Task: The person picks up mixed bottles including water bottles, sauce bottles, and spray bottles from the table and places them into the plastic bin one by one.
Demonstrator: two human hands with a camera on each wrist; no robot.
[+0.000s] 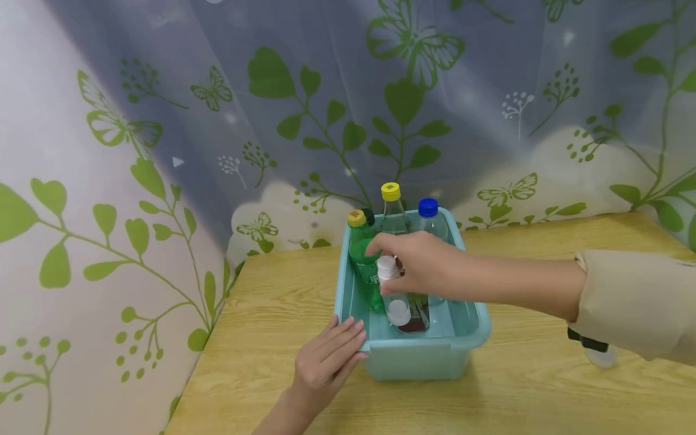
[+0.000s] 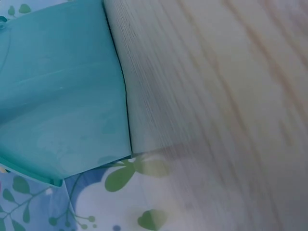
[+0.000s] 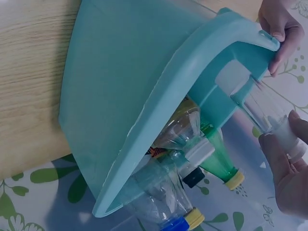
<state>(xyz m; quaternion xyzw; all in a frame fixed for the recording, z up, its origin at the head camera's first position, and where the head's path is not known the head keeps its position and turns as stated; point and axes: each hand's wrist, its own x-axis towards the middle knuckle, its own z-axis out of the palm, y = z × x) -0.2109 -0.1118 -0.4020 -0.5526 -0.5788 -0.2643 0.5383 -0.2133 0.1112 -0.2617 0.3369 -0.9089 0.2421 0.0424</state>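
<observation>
My right hand (image 1: 421, 266) pinches a small clear bottle (image 1: 399, 311) with a white cap, held tilted over the light-blue plastic bin (image 1: 408, 360). The right wrist view shows thumb and fingers at the bottle's white cap (image 3: 294, 150), its base pointing into the bin. At the bin's near left corner, my left hand (image 1: 326, 362) holds the rim, fingers over the edge and thumb outside. Inside stand a green bottle (image 1: 365, 257) with a yellow cap, a clear yellow-capped bottle (image 1: 394, 220) and a clear blue-capped bottle (image 1: 433, 223). A white-capped bottle (image 3: 183, 125) leans among them.
The bin stands on a wood-grain table (image 1: 277, 296), near a patterned curtain (image 1: 326, 121) at the back. A pale translucent thing (image 1: 602, 356) lies partly hidden beneath the right sleeve, beside a black piece (image 1: 587, 340).
</observation>
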